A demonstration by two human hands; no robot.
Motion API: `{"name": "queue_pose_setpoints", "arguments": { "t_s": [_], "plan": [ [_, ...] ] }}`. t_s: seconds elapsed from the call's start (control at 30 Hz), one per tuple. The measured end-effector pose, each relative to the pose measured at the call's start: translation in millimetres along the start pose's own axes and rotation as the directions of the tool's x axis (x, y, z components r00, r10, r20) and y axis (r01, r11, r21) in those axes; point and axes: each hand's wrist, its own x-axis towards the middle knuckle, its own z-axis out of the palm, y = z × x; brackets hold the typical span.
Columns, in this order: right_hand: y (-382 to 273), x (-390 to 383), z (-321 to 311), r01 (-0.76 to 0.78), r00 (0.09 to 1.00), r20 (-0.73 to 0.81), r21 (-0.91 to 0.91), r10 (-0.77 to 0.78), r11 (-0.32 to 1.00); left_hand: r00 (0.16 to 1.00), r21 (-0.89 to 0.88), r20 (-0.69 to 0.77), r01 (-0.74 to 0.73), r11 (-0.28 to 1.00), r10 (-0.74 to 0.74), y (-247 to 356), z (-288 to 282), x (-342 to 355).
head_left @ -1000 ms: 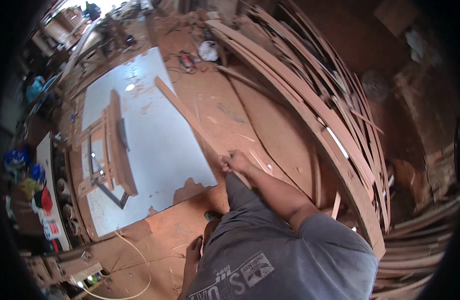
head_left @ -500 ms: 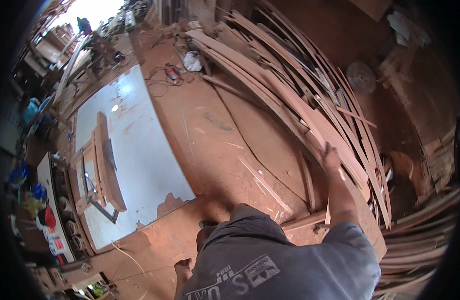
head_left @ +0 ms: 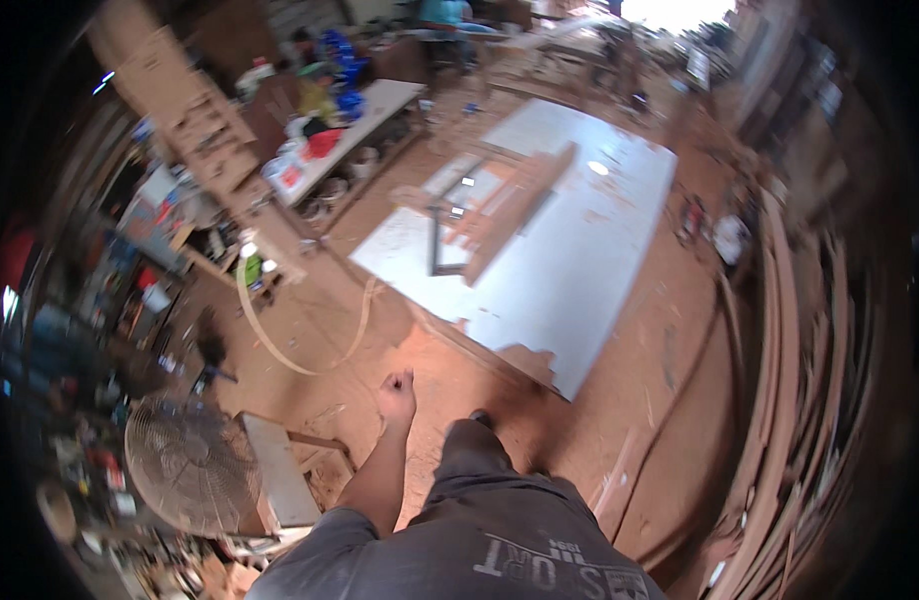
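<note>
My left hand (head_left: 399, 396) hangs in front of my body, above the dusty floor, with its fingers curled in and nothing visible in them. It is nearest to the low white-topped table (head_left: 620, 290), apart from its near edge. On that table lies a wooden frame assembly (head_left: 525, 215) of reddish-brown pieces, with a dark angled piece (head_left: 436, 240) against it. At the lower right, what seems to be my right hand (head_left: 720, 552) is a blurred shape beside the long wood strips (head_left: 775, 400); its fingers cannot be made out.
A round caged fan (head_left: 193, 462) stands at the lower left next to a small wooden stand (head_left: 282, 470). A pale bench (head_left: 365, 125) with cluttered items is at the back left. A pale cord or hose (head_left: 280, 357) loops over the floor. A red power tool (head_left: 693, 220) lies right of the table.
My view has swung left, so the white-topped table now sits nearer the middle and the wood strips at the right edge. My left arm has come up into view. My right hand was on the strips.
</note>
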Motion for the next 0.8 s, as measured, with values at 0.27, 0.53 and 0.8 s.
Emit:
{"name": "queue_pose_setpoints", "arguments": {
  "t_s": [0.27,0.53,0.8],
  "plan": [
    [-234.5,-31.2,-82.6,0.166,0.948,0.077,0.707,-0.308,0.687,0.588,0.349,-0.717,-0.163,0.923,0.375,75.6,-165.4,282.2],
    [-369.8,-56.8,-83.6,-0.048,0.919,0.283,0.772,-0.275,0.634,0.915,0.133,-0.393,-0.035,0.991,0.085,-10.5,-237.4,398.4],
    [-356.4,-108.9,-29.7,-0.322,0.843,0.533,0.604,-0.069,0.729,0.753,0.107,-0.571,-0.328,0.939,0.328,26.9,-265.7,329.6]
  ]
}}
